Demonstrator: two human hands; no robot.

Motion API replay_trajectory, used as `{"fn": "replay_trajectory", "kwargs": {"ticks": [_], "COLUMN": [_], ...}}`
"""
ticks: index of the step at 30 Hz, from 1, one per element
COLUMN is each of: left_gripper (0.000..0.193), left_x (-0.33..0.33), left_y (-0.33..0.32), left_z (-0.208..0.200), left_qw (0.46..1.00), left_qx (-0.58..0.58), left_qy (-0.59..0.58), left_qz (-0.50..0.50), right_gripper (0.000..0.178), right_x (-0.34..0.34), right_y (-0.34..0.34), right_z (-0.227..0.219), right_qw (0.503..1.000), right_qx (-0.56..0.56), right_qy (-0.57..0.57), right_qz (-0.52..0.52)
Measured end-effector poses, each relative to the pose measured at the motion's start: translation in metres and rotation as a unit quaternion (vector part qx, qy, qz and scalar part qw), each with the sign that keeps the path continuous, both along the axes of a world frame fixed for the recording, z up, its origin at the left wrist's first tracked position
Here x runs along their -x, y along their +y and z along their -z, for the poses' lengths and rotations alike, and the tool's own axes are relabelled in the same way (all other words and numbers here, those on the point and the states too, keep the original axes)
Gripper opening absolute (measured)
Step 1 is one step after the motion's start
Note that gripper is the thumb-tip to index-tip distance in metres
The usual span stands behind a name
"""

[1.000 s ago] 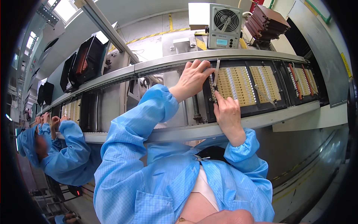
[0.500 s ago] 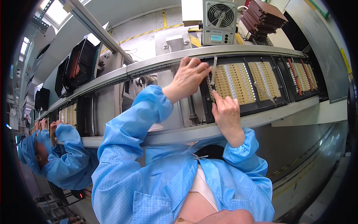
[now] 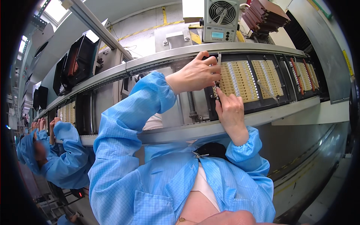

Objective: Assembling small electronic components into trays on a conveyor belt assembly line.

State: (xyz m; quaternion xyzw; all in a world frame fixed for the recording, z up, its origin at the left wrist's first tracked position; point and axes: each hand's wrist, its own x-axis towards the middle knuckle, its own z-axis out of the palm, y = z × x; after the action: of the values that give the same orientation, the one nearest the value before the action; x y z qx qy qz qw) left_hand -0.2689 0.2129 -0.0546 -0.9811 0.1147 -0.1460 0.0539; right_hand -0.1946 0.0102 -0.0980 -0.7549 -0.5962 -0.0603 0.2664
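Observation:
A black carrier frame holds tan circuit board panels with rows of small pale parts. Over its left end reaches my left hand, fingers curled down against the edge beside an upright metal strip. Whatever those fingertips grip is hidden. Just below, my right hand presses its straight index finger onto the panel's left edge, near the left fingertips. Its thumb stands apart and the other fingers are bent, with nothing visible in them. Another metal strip lies slanted across the frame farther right.
The frame rests between the metal rails of a conveyor. Behind it stand a fan unit with a small screen and a stack of brown trays. A second carrier with red bars sits at right. A co-worker works far left.
My left hand has shifted slightly right and down, its fingers more bent. The right hand has moved a little right with its index finger still on the edge. The left metal strip stands straighter.

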Motion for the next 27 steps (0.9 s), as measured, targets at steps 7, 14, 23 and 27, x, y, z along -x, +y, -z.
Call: {"fn": "replay_trajectory", "kwargs": {"ticks": [7,14,23,27], "left_gripper": [0.041,0.048,0.048,0.048], "left_x": [0.047,0.103,0.008,0.008], "left_y": [-0.003,0.007,-0.025,-0.018], "left_z": [0.012,0.022,0.043,0.034], "left_qw": [0.99,0.969,0.991,0.993], "left_qx": [0.081,0.175,0.072,0.087], "left_qy": [-0.093,-0.082,-0.099,-0.015], "left_qz": [-0.063,-0.152,-0.049,-0.082], "right_gripper": [0.04,0.04,0.036,0.036], "right_x": [-0.014,-0.022,-0.021,-0.019], "right_y": [-0.007,-0.01,-0.007,-0.006], "right_z": [-0.013,-0.008,-0.004,-0.004], "right_qw": [1.0,1.0,1.0,1.0], "right_qx": [0.019,0.025,-0.001,0.006], "right_qy": [0.021,0.012,-0.004,-0.001], "right_qz": [-0.009,-0.001,0.008,0.012]}}
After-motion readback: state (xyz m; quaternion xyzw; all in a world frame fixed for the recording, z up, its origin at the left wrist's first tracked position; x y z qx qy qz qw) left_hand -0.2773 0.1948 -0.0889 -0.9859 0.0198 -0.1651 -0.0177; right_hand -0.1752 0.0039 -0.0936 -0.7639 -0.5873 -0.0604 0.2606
